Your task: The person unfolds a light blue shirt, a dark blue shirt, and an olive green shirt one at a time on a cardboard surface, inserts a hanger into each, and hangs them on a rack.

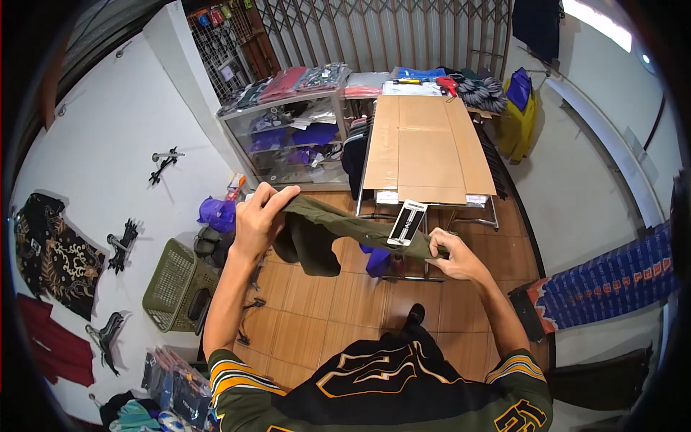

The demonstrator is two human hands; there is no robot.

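Observation:
An olive-green garment is stretched in the air between my two hands, its cloth hanging in folds on the left. My left hand pinches one end of its upper edge, thumb on top. At the other end, lower in view, my right hand grips the edge with curled fingers. A black-and-white hang tag lies against the cloth close to my right hand. Below and beyond the garment, a cardboard-covered table stands in front of me.
A glass display case holding packed clothes stands at the back left. On the floor at left is a green plastic basket. Hooks and a patterned shirt line the left wall. A blue patterned cloth hangs at right.

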